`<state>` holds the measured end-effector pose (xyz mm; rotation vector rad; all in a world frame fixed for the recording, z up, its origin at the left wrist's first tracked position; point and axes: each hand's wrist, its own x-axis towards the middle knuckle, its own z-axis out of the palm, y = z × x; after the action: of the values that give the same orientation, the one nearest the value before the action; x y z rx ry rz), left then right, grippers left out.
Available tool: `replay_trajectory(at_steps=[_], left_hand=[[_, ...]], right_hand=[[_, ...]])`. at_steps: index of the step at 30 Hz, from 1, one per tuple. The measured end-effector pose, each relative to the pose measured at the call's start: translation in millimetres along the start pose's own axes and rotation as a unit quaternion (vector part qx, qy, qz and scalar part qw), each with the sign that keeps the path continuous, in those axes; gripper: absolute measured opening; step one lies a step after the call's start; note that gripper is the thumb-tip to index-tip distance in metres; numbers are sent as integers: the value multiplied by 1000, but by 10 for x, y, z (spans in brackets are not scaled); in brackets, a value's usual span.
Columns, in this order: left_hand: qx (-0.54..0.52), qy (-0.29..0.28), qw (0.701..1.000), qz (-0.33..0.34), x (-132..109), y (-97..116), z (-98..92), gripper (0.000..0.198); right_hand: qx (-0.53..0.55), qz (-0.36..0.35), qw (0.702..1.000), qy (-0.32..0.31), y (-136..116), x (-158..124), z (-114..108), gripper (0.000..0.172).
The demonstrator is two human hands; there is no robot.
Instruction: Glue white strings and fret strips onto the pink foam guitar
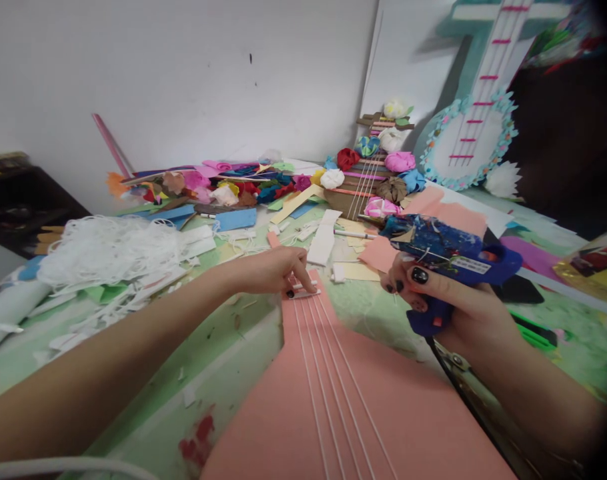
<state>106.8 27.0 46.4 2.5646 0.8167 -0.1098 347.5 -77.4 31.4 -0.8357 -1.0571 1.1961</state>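
A pink cardboard instrument shape (283, 413) lies in front of me, with several white strings (328, 373) running down from its narrow neck. Across the top of the strings sits a short white strip (305, 294). My left hand (288, 270) grips this strip, fingers bent, with fingertips against both of its ends. In my right hand (453, 300) is a blue hot glue gun (453, 250), held above the table to the right of the neck. Its body is stained, and its nozzle points left.
A heap of white string (116, 257) lies at left. Crumpled paper flowers (198, 183) line the wall. A brown flower-covered instrument (351, 197) and a larger teal one (471, 140) lean at back right. A green cutter (533, 331) lies at right. Paper scraps (323, 240) cover the middle.
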Motion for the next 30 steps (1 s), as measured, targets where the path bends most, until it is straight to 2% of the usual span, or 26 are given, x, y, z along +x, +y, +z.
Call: replay_trajectory(at_steps=[14,27,30], left_hand=[[37,35,998,22,-25,-17,99,33],[14,48,999,17,-55,-6,136,27],[-34,54,998,13,-83,-16,103,31]], right_hand=[[5,14,1000,12,4,-8,-13,18],[11,14,1000,5,-51,-10,43,17],[14,13,1000,10,-58,-5,42,18]])
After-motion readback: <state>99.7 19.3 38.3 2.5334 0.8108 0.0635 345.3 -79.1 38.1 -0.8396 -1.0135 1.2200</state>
